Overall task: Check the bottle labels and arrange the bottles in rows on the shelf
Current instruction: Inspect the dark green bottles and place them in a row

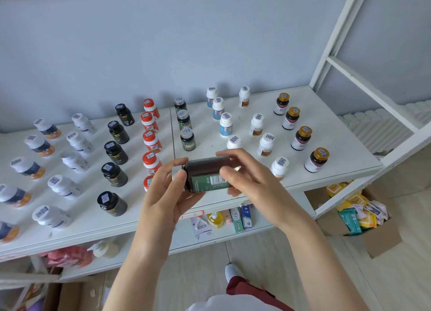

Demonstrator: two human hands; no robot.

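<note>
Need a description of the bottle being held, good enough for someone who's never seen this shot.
Start at the white shelf with its rows of standing bottles. In front of its middle, just before the row of three green-labelled bottles, the left hand and right hand grip a dark bottle. It alone is off the shelf, lying sideways, silver cap pointing left.

Soft, bright light is falling evenly on the white shelf (326, 133). The bottles (184, 120) are throwing only pale, fuzzy shadows backwards onto the blue wall (163, 54), so the light is coming from behind me. At the left edge the outer bottles (14, 195) are looking stretched and blurred, while the middle is showing sharp.
</note>
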